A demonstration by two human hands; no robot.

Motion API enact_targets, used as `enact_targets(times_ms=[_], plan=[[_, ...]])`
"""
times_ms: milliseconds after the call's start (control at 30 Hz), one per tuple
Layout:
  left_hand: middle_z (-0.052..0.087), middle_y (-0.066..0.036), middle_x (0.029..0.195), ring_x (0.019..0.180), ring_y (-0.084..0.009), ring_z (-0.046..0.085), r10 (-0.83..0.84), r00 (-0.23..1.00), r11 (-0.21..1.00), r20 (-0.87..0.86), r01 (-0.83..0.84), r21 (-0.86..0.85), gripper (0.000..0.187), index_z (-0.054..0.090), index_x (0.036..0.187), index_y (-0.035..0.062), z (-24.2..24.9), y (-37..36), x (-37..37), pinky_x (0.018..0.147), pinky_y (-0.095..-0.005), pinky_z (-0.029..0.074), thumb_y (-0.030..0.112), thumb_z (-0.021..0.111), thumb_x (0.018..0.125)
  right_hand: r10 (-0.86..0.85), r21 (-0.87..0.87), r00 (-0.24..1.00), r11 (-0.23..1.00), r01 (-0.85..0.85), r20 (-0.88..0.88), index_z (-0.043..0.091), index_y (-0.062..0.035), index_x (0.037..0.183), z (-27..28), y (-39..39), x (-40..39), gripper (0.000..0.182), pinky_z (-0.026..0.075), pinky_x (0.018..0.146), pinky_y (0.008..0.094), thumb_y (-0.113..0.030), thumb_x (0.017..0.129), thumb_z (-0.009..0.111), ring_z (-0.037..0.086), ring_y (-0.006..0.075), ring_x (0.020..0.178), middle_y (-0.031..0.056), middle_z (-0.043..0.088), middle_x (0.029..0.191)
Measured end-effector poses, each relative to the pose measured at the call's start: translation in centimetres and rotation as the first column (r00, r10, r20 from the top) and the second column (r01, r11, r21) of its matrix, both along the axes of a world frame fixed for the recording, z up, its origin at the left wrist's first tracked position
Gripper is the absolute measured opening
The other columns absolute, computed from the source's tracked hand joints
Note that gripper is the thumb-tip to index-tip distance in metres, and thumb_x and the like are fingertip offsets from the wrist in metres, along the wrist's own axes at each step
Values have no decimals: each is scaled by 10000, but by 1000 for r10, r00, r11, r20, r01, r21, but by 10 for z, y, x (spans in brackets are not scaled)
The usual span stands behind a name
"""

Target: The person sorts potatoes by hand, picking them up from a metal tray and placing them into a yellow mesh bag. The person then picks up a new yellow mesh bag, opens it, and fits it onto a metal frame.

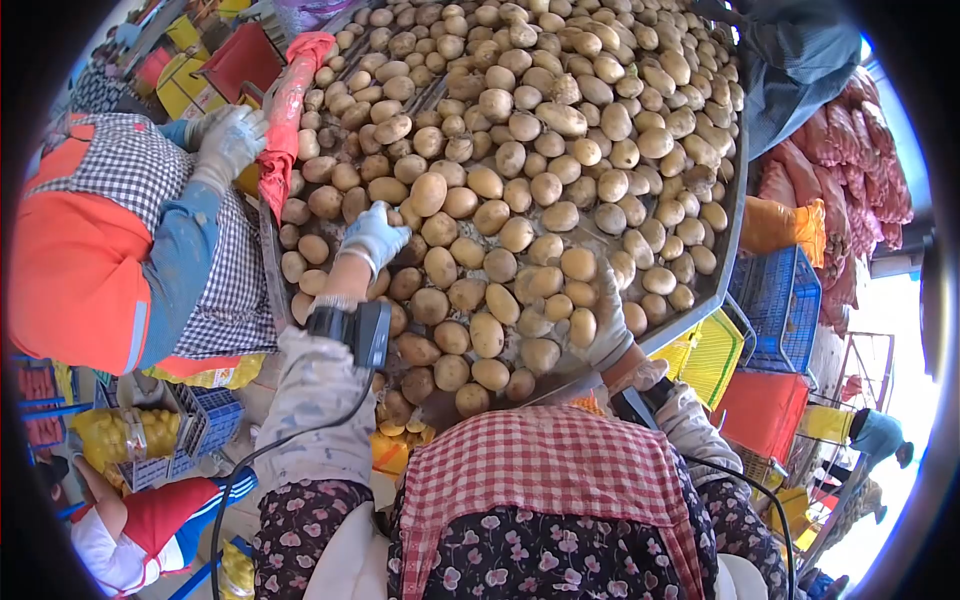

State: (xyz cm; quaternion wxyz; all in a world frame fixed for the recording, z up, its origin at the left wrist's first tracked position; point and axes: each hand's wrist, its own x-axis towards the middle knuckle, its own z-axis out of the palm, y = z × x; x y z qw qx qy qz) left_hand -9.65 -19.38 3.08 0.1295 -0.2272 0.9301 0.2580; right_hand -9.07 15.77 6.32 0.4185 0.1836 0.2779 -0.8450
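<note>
Potatoes [487, 335], rounded and oval, with dull tan skins and patches of dirt, cover a broad metal-rimmed table [738, 215] from its near edge to its far side; they are too many and too overlapped to count. Smears of grey-brown soil show on the bare surface between them.

Two hands in dusty gloves reach over the near half. The left hand [375, 238], in a pale bluish glove, lies at the left among the potatoes, fingers slightly apart and pointing right, beside a small one; whether it pinches that potato I cannot tell. The right hand [606, 320], in a grey, soil-stained glove, is open, fingers close together and pointing far, its inner side against potatoes on its left.

Two dark, boxy wrist devices [368, 335], one per forearm, each trail one black cable. Both pale sleeves [315, 415] are stained. One red-and-white checked cloth [545, 450] lies over dark floral fabric.

One wrinkled red cloth [290, 120] hangs over the left rim. Farther left, one co-worker [110, 230] in black-and-white check and orange has two gloved hands [230, 145] near that cloth. On the right stand one latticed blue plastic crate [778, 305] and one smooth red bin [765, 415]; beyond them, red mesh sacks [850, 160] are piled, their number unclear.
</note>
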Motion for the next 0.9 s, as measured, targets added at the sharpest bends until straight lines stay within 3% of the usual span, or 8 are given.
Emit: enact_targets(times_ms=[67, 167, 300, 367, 433, 500, 633, 900], plan=[[634, -199, 1040, 963, -381, 632, 3, 998, 1000, -58, -5, -30, 563, 475, 1240, 77, -11, -7, 0, 786, -446, 528, 326, 701, 788, -57, 152, 998, 987, 54, 16, 478, -93, 1288, 8, -5, 7, 703, 566, 722, 394, -633, 842, 537, 618, 293, 982, 125, 584, 1172], [587, -41, 724, 387, -153, 481, 573, 816, 517, -70, -294, 804, 299, 506, 1094, 122, -15, -16, 19, 301, -286, 361, 112, 661, 840, 1, 68, 999, 998, 2, -50, 477, -124, 1294, -1, 12, 13, 706, 555, 668, 362, -666, 841, 499, 625, 296, 962, 110, 588, 1173], [625, -66, 871, 604, -158, 583, 721, 664, -215, 199, -59, 975, 179, 556, 1064, 103, 18, 23, 65, 448, -263, 500, 183, 589, 908, 55, -27, 996, 998, -57, -76, 492, -106, 1276, 13, 19, 15, 682, 563, 582, 300, -651, 865, 475, 637, 224, 873, 105, 612, 1126], [620, -58, 905, 676, -160, 597, 594, 755, -368, 278, -53, 928, 175, 575, 1073, 88, 39, 65, 76, 505, -258, 517, 190, 544, 934, 62, 25, 992, 998, -60, -107, 494, -106, 1276, 7, 16, 16, 678, 561, 585, 293, -648, 869, 471, 639, 212, 864, 96, 615, 1125], [610, -52, 898, 632, -155, 590, 448, 864, -404, 230, -34, 914, 208, 568, 1086, 85, 42, 113, 77, 486, -241, 500, 230, 544, 938, 57, 87, 990, 995, -46, -131, 495, -107, 1277, 6, 13, 20, 673, 558, 588, 286, -645, 873, 467, 641, 201, 855, 87, 618, 1124], [599, -48, 894, 589, -139, 574, 366, 931, -82, -3, 36, 996, 268, 556, 1100, 79, 58, 159, 84, 477, -232, 483, 295, 544, 942, 125, 220, 987, 970, -102, -96, 493, -132, 1272, 8, 3, 19, 651, 527, 590, 327, -648, 877, 452, 631, 202, 890, 65, 616, 1079], [604, -60, 901, 631, -145, 600, 499, 846, 107, -187, 153, 982, 429, 519, 1191, 90, 49, 202, 89, 517, -251, 487, 444, 480, 952, 53, 218, 996, 975, -36, -74, 510, -165, 1271, 33, 11, 25, 590, 521, 577, 320, -598, 871, 523, 620, 169, 847, 41, 604, 1117], [626, -52, 997, 778, -159, 632, 206, 977, -86, -47, 66, 994, 533, 519, 1179, 92, 78, 314, 60, 596, -272, 528, 559, 418, 942, -127, -72, 970, 991, 114, -207, 452, -134, 1339, 24, 137, 18, 653, 536, 766, 349, -611, 893, 463, 607, 209, 1016, 74, 572, 1213]])
